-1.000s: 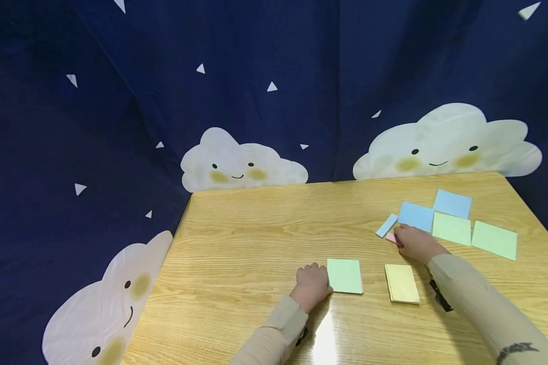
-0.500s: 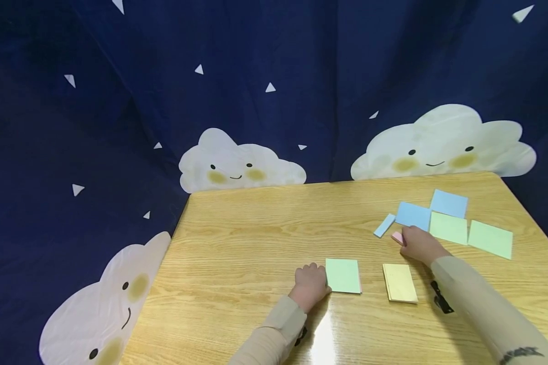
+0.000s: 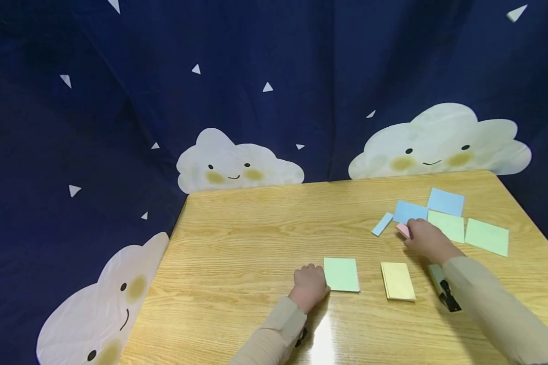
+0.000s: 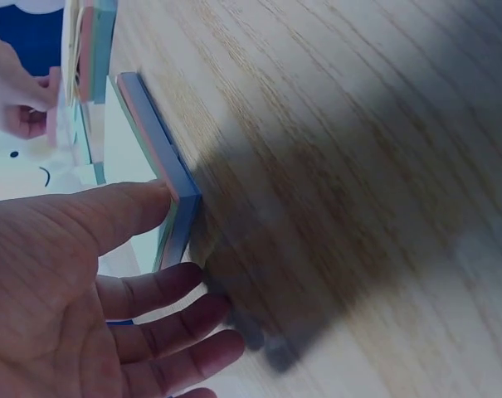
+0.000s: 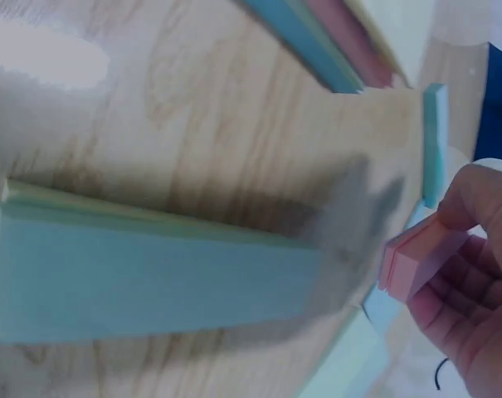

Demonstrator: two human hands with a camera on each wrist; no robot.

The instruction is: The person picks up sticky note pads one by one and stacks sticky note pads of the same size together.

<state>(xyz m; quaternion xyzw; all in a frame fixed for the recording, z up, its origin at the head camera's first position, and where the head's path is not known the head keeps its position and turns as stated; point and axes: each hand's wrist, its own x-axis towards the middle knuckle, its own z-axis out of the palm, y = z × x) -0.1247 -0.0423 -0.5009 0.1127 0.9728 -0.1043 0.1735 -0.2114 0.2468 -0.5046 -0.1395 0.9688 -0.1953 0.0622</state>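
Note:
My right hand [image 3: 428, 239] pinches a small pink sticky note pad [image 5: 412, 261] between thumb and fingers, near a flat blue sheet [image 3: 410, 211]. A narrow light-blue pad [image 3: 382, 223] lies just left of it. My left hand [image 3: 309, 286] rests at the left side of a square sticky note stack [image 3: 341, 274], pale green on top with pink and blue layers beneath. In the left wrist view, the thumb of the left hand [image 4: 76, 257] touches the stack's corner, and its other fingers are loosely bent beside it. The stack's underside is hidden.
A yellow-topped stack [image 3: 398, 281] lies between the hands. Partly under my right forearm is a long green-blue pad [image 5: 151, 269]. Farther back are another blue sheet [image 3: 446, 202] and two green sheets, the rightmost green sheet [image 3: 486, 236] lying apart. A dark curtain [image 3: 255, 40] hangs behind the table.
My right hand has moved slightly right and away from me with the pink pad, which has turned. The green pad beside the right forearm now shows. My left hand stays by the stack.

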